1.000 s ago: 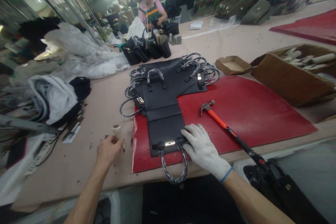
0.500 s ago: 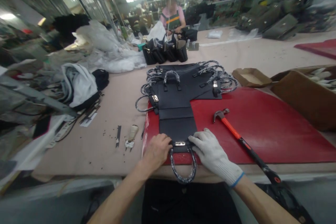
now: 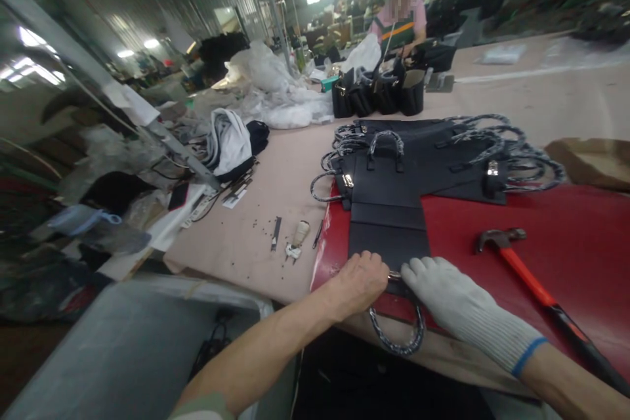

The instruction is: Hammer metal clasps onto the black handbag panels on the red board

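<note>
Factory hall, long beige counter (image 3: 275, 177) under bright ceiling lights; a red mat (image 3: 551, 223) covers its near right part. Black bag panel (image 3: 388, 239) lies flat on the mat's left end and runs lengthwise toward the counter's near edge. Its wrapped handle loop (image 3: 396, 340) hangs over that edge, with a metal clasp (image 3: 394, 275) just visible between the two hands. Left hand (image 3: 358, 283), bare: fingers curled down onto the panel's near end beside the clasp; whether it pinches the material cannot be told. Right hand (image 3: 445, 292), in a white knit glove: open, fingers stretched flat on the panel's near end, just right of the clasp and almost touching the left hand. Behind the panel, a stack of like panels (image 3: 433, 157) with wrapped handles fans out toward the right. Hammer (image 3: 529, 272) with an orange shaft lies on the mat to the right, well apart from both hands. Left of the mat, on bare counter: a small pale spool (image 3: 298, 236) and a dark flat tool (image 3: 276, 243). Toward the far edge, a row of upright black bags (image 3: 378, 93); behind them a co-worker (image 3: 399, 21) in a pink top. Cardboard tray (image 3: 590, 161) at the right, white plastic wrap (image 3: 275, 82) heaped at far left.
</note>
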Demonstrator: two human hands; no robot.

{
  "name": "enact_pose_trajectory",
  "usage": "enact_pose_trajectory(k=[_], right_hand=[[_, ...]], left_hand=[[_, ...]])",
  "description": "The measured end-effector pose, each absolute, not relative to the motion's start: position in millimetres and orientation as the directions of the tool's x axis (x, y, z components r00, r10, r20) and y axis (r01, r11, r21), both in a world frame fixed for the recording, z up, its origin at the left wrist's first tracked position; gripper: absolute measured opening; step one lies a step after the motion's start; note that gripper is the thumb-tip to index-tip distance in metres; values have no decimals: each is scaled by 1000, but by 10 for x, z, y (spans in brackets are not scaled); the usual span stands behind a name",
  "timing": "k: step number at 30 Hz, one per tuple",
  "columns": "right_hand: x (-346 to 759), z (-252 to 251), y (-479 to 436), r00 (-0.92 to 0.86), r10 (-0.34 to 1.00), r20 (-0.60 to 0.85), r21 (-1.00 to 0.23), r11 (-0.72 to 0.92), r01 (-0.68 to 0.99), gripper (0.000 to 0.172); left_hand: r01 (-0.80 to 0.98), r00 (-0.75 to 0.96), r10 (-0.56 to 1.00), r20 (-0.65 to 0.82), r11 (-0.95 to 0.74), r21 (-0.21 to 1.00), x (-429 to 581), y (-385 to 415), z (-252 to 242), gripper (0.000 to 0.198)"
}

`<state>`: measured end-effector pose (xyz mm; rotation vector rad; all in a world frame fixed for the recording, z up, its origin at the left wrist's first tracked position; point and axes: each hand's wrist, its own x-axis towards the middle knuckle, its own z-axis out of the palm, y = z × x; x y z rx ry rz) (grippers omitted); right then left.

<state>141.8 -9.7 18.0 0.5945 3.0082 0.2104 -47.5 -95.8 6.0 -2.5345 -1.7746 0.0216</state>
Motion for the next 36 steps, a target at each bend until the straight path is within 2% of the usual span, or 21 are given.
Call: enact_pose_trajectory(k=[5, 8, 13, 17, 19, 23, 26, 28, 32, 36], right_hand=[[1354, 77, -151, -909, 416, -16, 176, 897, 407, 23], [1361, -3, -113, -885, 466, -17, 148, 876, 459, 24], [1495, -98, -7, -867, 499, 12, 18, 867, 499, 31], [1570, -72, -41, -837, 531, 133, -138, 846, 515, 34], [1537, -18, -96, -849, 515, 123, -125, 856, 501, 26], [1358, 66, -179, -843, 537, 17, -6, 843, 537, 8], [1233, 64, -175, -855, 512, -79, 90, 858, 505, 14], [1188, 57, -146, -859, 494, -132, 105, 869, 484, 24], [1234, 68, -42, -893, 437, -109, 1, 898, 439, 33], [1475, -37, 104, -955, 292, 59, -235, 934, 271, 35]], left_hand=[[930, 361, 932, -30, -358, 85, -675, -1012, -65, 18], [889, 395, 917, 64, -399, 226, -854, -1057, -222, 23], [737, 410, 865, 288, -500, 454, -1026, -1096, -486, 33], [701, 363, 883, 296, -468, 538, -1026, -1106, -537, 32], [704, 360, 891, 276, -454, 547, -1015, -1113, -520, 32], [715, 363, 890, 276, -456, 530, -1002, -1124, -464, 33], [722, 368, 887, 279, -461, 516, -996, -1121, -457, 33], [736, 374, 883, 283, -468, 488, -997, -1110, -488, 32], [763, 393, 851, 347, -513, 393, -1011, -1077, -595, 28], [763, 403, 822, 404, -545, 348, -1024, -1057, -633, 23]])
